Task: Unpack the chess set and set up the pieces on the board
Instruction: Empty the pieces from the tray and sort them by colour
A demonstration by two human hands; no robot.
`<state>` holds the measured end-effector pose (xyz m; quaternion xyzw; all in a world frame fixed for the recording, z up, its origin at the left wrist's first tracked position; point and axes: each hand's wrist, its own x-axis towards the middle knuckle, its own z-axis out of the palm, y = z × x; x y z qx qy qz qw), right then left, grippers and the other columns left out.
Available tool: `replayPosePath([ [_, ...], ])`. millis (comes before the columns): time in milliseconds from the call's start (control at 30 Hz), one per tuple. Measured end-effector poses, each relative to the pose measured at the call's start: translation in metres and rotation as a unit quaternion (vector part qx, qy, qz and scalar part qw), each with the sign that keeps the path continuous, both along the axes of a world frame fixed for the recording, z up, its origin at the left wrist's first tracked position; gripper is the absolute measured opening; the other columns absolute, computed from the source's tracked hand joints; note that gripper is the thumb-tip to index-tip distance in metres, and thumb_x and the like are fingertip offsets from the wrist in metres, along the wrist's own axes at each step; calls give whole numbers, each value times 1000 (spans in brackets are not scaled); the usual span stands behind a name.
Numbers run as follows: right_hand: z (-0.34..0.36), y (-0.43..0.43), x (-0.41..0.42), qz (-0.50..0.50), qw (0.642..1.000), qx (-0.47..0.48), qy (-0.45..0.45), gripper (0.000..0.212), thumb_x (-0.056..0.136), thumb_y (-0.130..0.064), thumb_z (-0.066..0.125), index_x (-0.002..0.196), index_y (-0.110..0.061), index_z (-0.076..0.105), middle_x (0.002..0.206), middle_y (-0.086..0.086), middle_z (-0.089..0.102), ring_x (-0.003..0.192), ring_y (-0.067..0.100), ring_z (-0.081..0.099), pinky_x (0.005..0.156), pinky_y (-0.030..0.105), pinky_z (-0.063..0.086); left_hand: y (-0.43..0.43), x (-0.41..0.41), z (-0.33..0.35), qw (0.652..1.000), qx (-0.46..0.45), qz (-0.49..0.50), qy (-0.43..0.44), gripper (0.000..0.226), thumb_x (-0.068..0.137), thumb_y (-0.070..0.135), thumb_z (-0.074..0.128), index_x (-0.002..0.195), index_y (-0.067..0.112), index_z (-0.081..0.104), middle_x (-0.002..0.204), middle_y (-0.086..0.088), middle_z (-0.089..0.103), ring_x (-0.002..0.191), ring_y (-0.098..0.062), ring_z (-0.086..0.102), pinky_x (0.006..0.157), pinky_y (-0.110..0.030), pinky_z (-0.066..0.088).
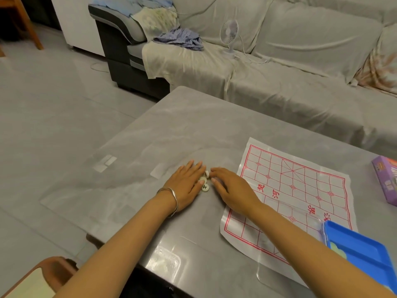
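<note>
A white paper chess board (pixel 300 190) with a red grid lies flat on the grey table (pixel 171 125), right of centre, with no pieces on it. A small cluster of round white chess pieces (pixel 205 187) sits on the table just left of the board. My left hand (pixel 185 186), with a silver bangle at the wrist, lies flat on the left side of the cluster. My right hand (pixel 232 190) lies flat on its right side, fingertips touching the pieces. Some pieces are hidden under the hands. Neither hand grips a piece.
A blue tray (pixel 363 252) and a clear plastic lid (pixel 296 214) rest on the board's near right corner. A purple box (pixel 386 179) stands at the table's right edge. A covered sofa with a small fan (pixel 231 33) lies beyond the table.
</note>
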<state>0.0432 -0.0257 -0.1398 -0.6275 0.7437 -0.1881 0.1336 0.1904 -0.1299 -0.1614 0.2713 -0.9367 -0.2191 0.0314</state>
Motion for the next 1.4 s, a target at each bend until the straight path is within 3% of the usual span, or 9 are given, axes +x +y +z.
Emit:
replayPosePath([
  [267,6,25,-13,-83,995,-9,-55,37,100,-31,35,135,-24,44,139,-4,48,126,14,45,98,18,28,19,3,2,998,-45,-14,-40,49,99,42,14,145,37,-2,156,9,-7,143,-12,-13,116,-34,-9],
  [567,5,51,6,33,998,25,-41,45,101,-33,31,145,-26,29,150,-7,33,136,10,30,109,20,18,24,-1,-2,997,-54,2,-50,49,101,36,16,147,31,-1,156,7,-9,143,-12,-11,116,-30,-5],
  [833,0,59,-1,-25,997,-5,-67,45,100,-34,32,145,-28,28,151,-8,31,138,12,28,109,22,18,32,0,4,992,-77,6,-100,55,98,46,15,145,34,-11,154,4,-19,142,-16,-18,115,-37,-9],
  [1000,11,70,-11,-58,994,-12,-91,45,99,-34,36,144,-29,30,151,-8,30,139,14,28,110,28,21,36,-1,7,997,-39,28,-57,57,98,44,23,148,25,2,157,5,-2,144,-13,-5,115,-32,-5],
  [1133,26,97,-29,-81,991,-30,-106,47,97,-36,41,142,-31,30,152,-7,29,138,15,30,112,35,26,45,-9,20,997,-49,51,-38,53,99,42,20,148,24,10,156,6,5,144,-14,-5,115,-38,-9],
  [1300,46,162,-77,-157,981,-65,-91,42,96,-32,43,137,-29,38,147,-6,35,132,11,35,105,27,30,89,-49,48,999,-27,-7,38,51,98,42,24,146,24,19,155,5,12,144,-16,1,116,-35,-2],
  [1400,54,211,-108,-217,963,-113,-112,29,98,-26,43,125,-24,53,130,-10,49,119,5,44,103,28,37,139,-86,62,994,16,-61,92,51,97,42,28,144,24,24,154,5,18,143,-14,9,116,-32,8],
])
